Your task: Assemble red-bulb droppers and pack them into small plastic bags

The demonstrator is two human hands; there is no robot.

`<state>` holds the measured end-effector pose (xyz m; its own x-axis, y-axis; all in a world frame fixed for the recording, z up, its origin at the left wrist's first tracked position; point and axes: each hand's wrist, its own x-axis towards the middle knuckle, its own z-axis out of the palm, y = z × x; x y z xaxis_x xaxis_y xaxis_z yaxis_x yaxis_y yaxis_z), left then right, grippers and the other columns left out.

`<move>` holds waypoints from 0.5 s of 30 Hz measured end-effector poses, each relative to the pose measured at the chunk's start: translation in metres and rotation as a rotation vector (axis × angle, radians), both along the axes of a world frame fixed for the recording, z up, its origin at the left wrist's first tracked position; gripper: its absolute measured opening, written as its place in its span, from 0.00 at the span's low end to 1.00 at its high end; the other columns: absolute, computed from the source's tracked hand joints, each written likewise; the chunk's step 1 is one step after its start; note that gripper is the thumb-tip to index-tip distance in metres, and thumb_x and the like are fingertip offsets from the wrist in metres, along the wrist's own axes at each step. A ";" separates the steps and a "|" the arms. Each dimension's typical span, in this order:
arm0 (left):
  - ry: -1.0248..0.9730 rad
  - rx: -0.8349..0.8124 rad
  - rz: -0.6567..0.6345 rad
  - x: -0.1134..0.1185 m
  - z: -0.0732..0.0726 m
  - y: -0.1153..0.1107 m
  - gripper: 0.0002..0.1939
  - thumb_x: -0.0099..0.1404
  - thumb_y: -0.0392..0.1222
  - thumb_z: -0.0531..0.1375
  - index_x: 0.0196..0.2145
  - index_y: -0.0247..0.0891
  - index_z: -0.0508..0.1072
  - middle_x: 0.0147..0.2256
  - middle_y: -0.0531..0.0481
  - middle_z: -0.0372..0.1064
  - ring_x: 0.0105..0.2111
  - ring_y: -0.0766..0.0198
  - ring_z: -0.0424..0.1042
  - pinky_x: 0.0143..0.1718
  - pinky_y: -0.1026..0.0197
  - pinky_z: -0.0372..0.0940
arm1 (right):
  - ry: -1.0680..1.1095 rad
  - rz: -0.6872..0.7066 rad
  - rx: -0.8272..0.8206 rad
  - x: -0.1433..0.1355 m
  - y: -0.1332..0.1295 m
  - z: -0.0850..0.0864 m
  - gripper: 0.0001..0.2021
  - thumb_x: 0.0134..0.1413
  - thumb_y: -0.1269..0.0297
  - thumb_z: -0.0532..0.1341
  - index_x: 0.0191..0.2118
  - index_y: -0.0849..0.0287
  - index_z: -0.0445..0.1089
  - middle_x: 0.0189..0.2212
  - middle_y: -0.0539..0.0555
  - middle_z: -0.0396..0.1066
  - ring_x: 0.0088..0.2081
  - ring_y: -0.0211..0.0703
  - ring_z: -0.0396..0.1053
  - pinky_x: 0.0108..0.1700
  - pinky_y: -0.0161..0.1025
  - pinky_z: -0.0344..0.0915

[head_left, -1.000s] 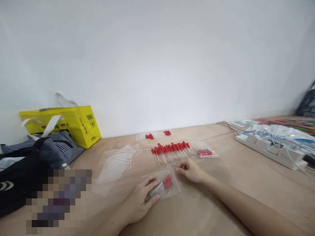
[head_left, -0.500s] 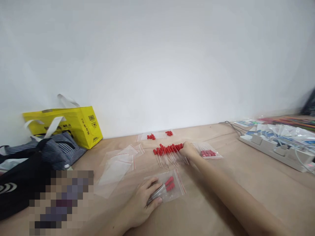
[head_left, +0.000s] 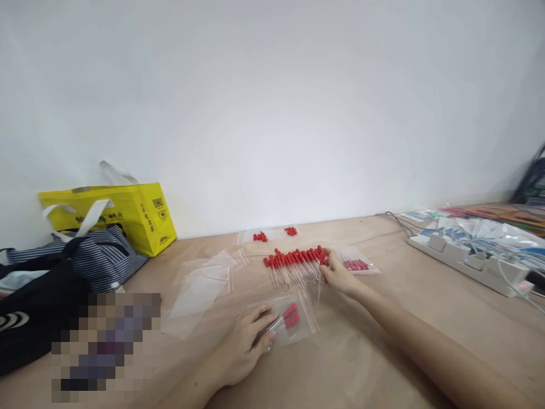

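My left hand (head_left: 251,343) is closed on the near end of a clear zip bag (head_left: 304,329), thumb and fingers around it. Inside are a few droppers with red rubber bulbs (head_left: 291,316), their tips partly hidden by my fingers. Farther up the table, my right hand (head_left: 336,272) pinches one dropper (head_left: 320,287) near its red bulb, the clear tube pointing down. Just left of that hand lies a row of several red-bulbed droppers (head_left: 293,267), bulbs toward the wall.
Flat zip bags (head_left: 196,295) overlap left of the row. Bagged droppers (head_left: 356,265) lie to its right, and more droppers (head_left: 260,237) sit near the wall. A power strip (head_left: 468,264) with cables is at right; a yellow bag (head_left: 149,221) and striped bag (head_left: 106,258) stand left.
My right hand has drawn back slightly from the row's right end, bringing one dropper with it. My left hand has stayed on the zip bag.
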<state>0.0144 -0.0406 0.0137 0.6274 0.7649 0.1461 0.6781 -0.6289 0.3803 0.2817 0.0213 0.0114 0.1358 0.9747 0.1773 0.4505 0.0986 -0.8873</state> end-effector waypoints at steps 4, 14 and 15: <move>0.021 -0.022 -0.006 -0.001 0.000 0.000 0.21 0.61 0.46 0.52 0.52 0.45 0.61 0.54 0.46 0.56 0.53 0.54 0.56 0.52 0.49 0.54 | 0.344 0.041 0.026 -0.011 -0.018 -0.022 0.20 0.46 0.69 0.47 0.48 0.57 0.43 0.19 0.42 0.55 0.16 0.34 0.58 0.20 0.32 0.59; 0.057 -0.062 0.019 0.002 0.002 -0.001 0.22 0.61 0.46 0.51 0.54 0.43 0.59 0.55 0.45 0.53 0.54 0.54 0.54 0.53 0.49 0.52 | 0.619 0.015 -0.010 -0.038 -0.034 -0.028 0.15 0.41 0.62 0.56 0.36 0.56 0.52 0.22 0.43 0.59 0.19 0.33 0.62 0.21 0.33 0.63; 0.056 -0.067 0.021 0.002 0.002 -0.002 0.22 0.61 0.46 0.51 0.54 0.43 0.59 0.56 0.45 0.53 0.54 0.54 0.54 0.53 0.49 0.52 | 0.616 0.039 -0.025 -0.038 -0.036 -0.028 0.14 0.41 0.60 0.57 0.35 0.56 0.54 0.22 0.44 0.60 0.19 0.32 0.62 0.20 0.33 0.62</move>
<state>0.0166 -0.0421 0.0155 0.6172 0.7846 0.0596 0.7121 -0.5891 0.3819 0.2438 -0.0145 -0.0163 0.1705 0.9838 0.0548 -0.1489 0.0807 -0.9856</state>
